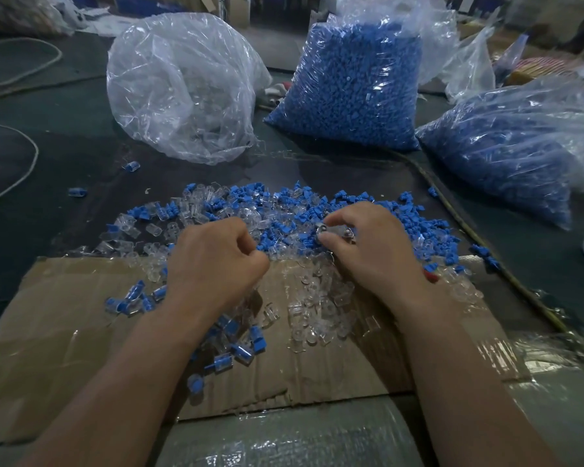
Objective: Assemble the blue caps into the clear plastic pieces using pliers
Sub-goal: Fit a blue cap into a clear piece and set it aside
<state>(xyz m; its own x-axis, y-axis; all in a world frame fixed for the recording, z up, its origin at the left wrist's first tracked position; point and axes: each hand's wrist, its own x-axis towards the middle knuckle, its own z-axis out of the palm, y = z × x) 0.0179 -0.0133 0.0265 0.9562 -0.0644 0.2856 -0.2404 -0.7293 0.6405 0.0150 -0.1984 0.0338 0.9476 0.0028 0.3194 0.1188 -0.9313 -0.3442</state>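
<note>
The right hand (368, 244) grips pliers (332, 230) over the caps (415, 217) and clear pieces (317, 298) heaped at the cardboard's (64, 315) far edge. The left hand (213, 261) is curled over that edge too (I cannot tell whether it holds anything).

Blue caps (321, 205) (clear pieces (317, 298)), brown cardboard (64, 315).

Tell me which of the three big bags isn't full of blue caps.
The far-left bag: see-through and mostly slack, with little inside. The middle bag and right bag are packed blue.
</note>
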